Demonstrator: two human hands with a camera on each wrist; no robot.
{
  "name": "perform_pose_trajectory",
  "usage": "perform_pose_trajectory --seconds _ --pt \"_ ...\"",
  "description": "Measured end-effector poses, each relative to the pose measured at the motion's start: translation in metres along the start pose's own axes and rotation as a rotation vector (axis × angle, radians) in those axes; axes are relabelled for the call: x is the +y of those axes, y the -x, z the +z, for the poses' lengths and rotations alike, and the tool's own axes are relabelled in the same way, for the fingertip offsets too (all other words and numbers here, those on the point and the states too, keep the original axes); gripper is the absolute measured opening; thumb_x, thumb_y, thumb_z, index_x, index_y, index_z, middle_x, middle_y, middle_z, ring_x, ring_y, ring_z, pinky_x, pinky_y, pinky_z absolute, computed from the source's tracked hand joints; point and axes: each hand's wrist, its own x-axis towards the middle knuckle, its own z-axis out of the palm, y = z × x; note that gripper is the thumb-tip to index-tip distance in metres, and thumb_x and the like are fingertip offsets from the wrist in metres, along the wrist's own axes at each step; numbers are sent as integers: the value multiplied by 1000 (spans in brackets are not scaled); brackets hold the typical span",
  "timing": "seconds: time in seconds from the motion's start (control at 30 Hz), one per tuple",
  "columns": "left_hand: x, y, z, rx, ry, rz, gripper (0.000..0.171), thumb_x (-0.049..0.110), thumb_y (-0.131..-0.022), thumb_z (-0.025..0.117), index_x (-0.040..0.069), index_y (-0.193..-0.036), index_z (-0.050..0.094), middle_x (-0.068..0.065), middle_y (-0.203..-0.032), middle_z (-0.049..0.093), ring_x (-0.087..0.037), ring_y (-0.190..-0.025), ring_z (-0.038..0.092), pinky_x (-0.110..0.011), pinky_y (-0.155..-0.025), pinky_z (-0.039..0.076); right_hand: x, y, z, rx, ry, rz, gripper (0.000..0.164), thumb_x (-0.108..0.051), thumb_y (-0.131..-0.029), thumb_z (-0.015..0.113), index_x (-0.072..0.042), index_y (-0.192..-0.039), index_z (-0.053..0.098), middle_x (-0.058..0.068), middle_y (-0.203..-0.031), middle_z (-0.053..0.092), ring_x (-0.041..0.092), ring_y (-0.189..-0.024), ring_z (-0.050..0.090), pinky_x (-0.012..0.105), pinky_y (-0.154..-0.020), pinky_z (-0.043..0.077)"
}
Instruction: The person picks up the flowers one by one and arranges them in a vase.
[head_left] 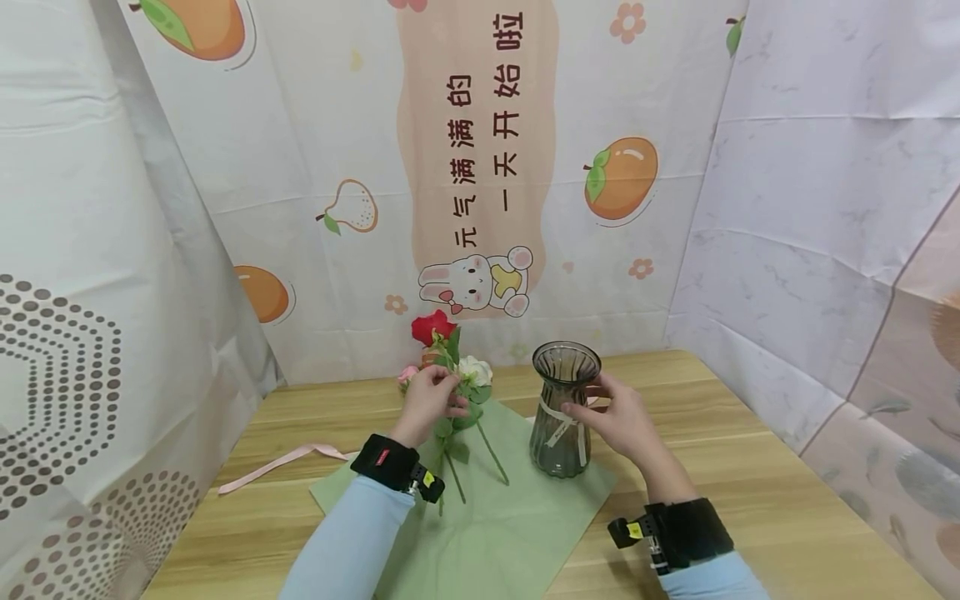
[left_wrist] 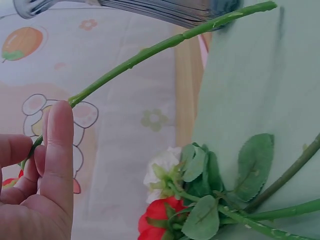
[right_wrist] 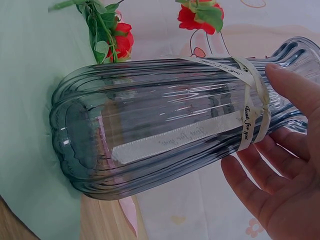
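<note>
My left hand [head_left: 431,404] pinches the green stem [left_wrist: 130,65] of a red rose [head_left: 433,327], its bloom standing above the fingers. Below it, a white rose [head_left: 474,371], a pink rose [head_left: 407,375] and other cut stems lie on a green sheet [head_left: 495,542]. A grey ribbed glass vase [head_left: 555,454] stands upright on the sheet's right part, a white printed ribbon [right_wrist: 175,137] tied round its neck. My right hand [head_left: 618,417] holds the vase near the neck, thumb on the near side and fingers behind.
A pink ribbon [head_left: 262,472] lies on the wooden table [head_left: 225,533] left of the sheet, and part of it shows behind the vase. A printed curtain [head_left: 300,125] hangs along the table's back edge, with more cloth at both sides.
</note>
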Motion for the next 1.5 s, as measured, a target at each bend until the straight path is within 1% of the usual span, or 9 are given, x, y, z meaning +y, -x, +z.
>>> perform_pose_trajectory --seconds 0.17,0.37,0.57,0.77,0.87,1.07,1.17,1.33,1.5 --pt "8 3 -4 28 11 24 21 11 -104 57 -7 -114 58 -17 -94 62 -19 -70 70 -38 -66 60 0 1 -1 0 1 5 57 -32 -87 84 -9 -134 61 17 -127 65 38 -115 63 44 -85 57" --pt "20 6 -9 52 13 43 22 10 -104 59 -9 -115 61 -17 -94 64 -21 -77 69 -40 -72 60 1 1 -1 1 4 8 57 -33 -87 83 -10 -134 61 17 -126 65 37 -115 62 44 -85 57" --pt "27 5 -12 94 32 88 19 10 -102 62 -6 -113 62 -17 -93 64 -20 -75 70 -36 -72 60 1 0 -1 4 4 4 56 -32 -87 83 -10 -134 61 16 -124 66 37 -113 63 44 -85 57" --pt "34 7 -14 138 33 137 24 10 -102 63 -8 -117 61 -17 -95 66 -21 -76 71 -45 -79 59 0 1 -2 3 5 2 56 -32 -87 83 -10 -134 61 16 -125 66 36 -114 63 44 -85 57" --pt "40 6 -14 150 43 163 23 11 -102 63 -7 -117 61 -17 -96 67 -23 -77 72 -47 -80 58 0 1 -2 3 3 4 56 -33 -87 83 -10 -134 61 16 -125 66 36 -113 63 44 -84 57" --pt "52 5 -17 180 82 205 21 16 -101 66 -2 -112 65 -18 -94 69 -24 -79 72 -38 -75 60 -1 1 -1 0 6 7 56 -32 -87 84 -10 -134 61 17 -125 66 36 -113 63 44 -84 58" --pt "58 6 -18 189 93 214 20 17 -101 66 0 -112 65 -20 -98 69 -29 -86 72 -39 -77 60 -1 0 -1 2 5 2 56 -31 -87 84 -10 -133 62 17 -125 66 37 -113 63 44 -84 58" --pt "67 5 -21 203 98 222 25 19 -101 66 -2 -115 65 -26 -107 66 -38 -94 69 -48 -85 57 -1 0 0 1 8 7 54 -31 -87 84 -11 -132 62 15 -124 67 35 -113 64 43 -84 58" --pt "75 4 -22 205 101 247 25 18 -101 67 -3 -114 65 -30 -110 65 -32 -88 70 -43 -81 59 -2 1 0 1 8 12 54 -32 -87 84 -11 -132 63 15 -124 66 36 -112 64 43 -84 58"
